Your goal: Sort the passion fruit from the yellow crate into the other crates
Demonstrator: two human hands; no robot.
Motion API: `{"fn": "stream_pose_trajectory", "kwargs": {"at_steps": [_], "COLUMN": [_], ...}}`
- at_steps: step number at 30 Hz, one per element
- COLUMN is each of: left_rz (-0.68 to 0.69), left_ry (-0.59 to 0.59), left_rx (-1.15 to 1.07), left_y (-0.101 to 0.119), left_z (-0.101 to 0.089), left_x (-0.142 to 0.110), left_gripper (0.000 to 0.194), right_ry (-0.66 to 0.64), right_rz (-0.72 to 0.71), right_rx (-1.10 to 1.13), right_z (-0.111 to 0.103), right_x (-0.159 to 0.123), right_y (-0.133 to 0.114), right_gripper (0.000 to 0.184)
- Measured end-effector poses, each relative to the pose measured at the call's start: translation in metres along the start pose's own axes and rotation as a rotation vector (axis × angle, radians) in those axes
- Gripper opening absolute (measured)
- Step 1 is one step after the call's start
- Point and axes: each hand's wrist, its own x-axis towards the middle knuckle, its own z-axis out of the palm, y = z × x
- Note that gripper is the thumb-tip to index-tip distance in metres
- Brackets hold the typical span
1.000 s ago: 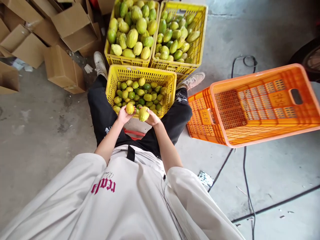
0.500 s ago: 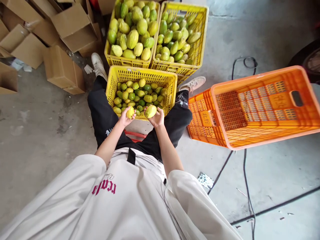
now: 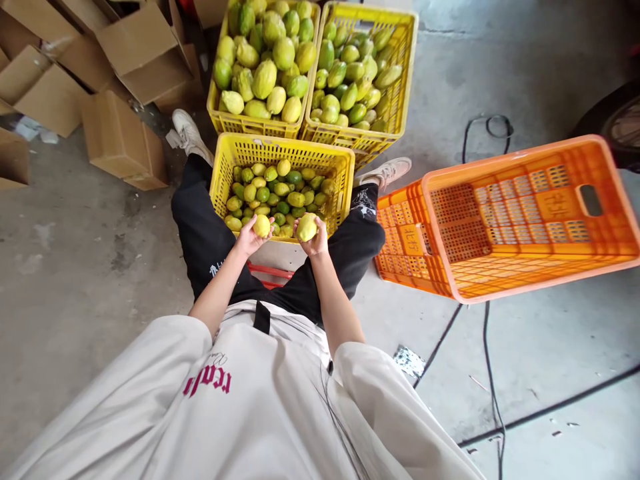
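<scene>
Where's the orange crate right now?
In the head view, the orange crate stands on the floor to the person's right, just beyond the right knee, with a black cable running out below it in the picture.

Looked like a produce packing or storage area, maybe a warehouse. Floor (image 3: 125,280) was bare grey concrete, stained, littered with scraps. Open cardboard boxes (image 3: 135,47) lay piled up on it. Yellow plastic crates (image 3: 215,167) held green-yellow fruit (image 3: 264,79) in bulk; a big orange crate (image 3: 437,233) stood nearby. Black cable (image 3: 490,360) ran across the concrete near a wheel (image 3: 623,127).
</scene>
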Motion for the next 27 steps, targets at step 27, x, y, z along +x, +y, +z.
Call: {"fn": "stream_pose_trajectory", "kwargs": {"at_steps": [27], "left_rz": [0.013], "left_ry": [0.054], "left_rx": [0.030], "left_y": [-0.002], "left_z": [-0.003], "left_x": [0.012], "left_gripper": [0.009], "right_ry": [-0.040], "right_rz": [0.128], "right_rx": [-0.027], "right_z": [-0.005], "right_x": [0.011], "right_y": [0.007], "right_gripper": [0.019]}}
